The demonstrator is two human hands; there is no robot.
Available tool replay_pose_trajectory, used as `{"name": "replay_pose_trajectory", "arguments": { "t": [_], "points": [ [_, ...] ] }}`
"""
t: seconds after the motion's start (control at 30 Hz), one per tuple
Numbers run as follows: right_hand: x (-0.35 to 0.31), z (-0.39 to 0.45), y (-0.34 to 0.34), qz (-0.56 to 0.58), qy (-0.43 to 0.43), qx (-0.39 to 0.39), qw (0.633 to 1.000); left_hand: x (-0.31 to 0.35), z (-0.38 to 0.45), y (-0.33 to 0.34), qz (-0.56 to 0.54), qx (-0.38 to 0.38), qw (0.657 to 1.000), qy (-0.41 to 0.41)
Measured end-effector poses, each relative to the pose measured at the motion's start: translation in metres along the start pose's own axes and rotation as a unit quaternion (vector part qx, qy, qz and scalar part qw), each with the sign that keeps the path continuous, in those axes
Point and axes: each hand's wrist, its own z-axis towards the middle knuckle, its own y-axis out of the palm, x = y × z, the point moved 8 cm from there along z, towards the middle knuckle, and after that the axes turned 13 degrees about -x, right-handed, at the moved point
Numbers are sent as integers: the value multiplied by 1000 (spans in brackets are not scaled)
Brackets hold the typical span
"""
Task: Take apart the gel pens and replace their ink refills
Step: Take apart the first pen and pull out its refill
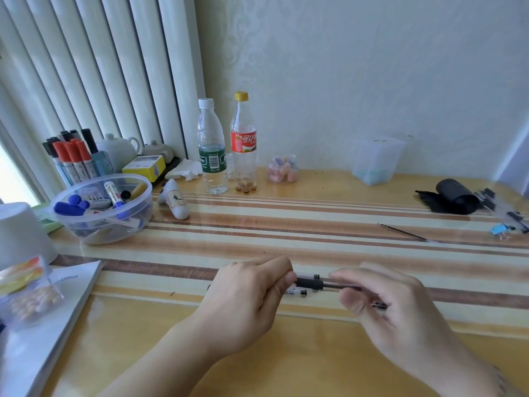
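A gel pen [310, 283] with a black grip and clear barrel is held level between both hands, low over the striped table [286, 230]. My left hand [246, 299] pinches its grip end. My right hand [392, 305] grips the barrel end and is blurred. Under the hands lie more clear pens with black caps [297, 292], partly hidden. A thin black ink refill [403, 232] lies alone farther back on the right.
A clear bowl of markers [103, 207] stands at the left, with two plastic bottles [226, 147] behind it. A black roll [455, 196] and small black parts [515, 219] lie at the far right. A booklet [48, 319] sits at the front left.
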Motion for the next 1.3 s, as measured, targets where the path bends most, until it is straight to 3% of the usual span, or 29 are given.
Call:
{"name": "replay_pose_trajectory", "arguments": {
  "t": [0.13,0.3,0.67,0.83,0.93,1.03,1.13,1.3],
  "points": [
    [-1,2,2,-70,13,-7,997,-2,-1,4,-10,-11,1000,0],
    [9,-2,7,-1,62,-45,997,-8,-3,3,-25,-14,999,-14],
    [12,1,-1,-71,71,-58,993,-21,-4,2,-127,-42,990,-43],
    [28,-4,-21,-116,139,-91,979,-44,-6,-13,-149,-10,985,-84],
    [46,-9,-41,-121,201,-62,970,-54,-8,-20,-181,2,978,-101],
    [37,-6,-43,-19,166,-25,986,-46,-7,-11,-178,-20,980,-84],
    [20,-3,-19,67,127,-86,986,-34,-5,-1,-157,-42,985,-60],
    [22,-4,-1,-46,136,-136,980,-29,-5,1,-152,-52,986,-41]
  ]
}}
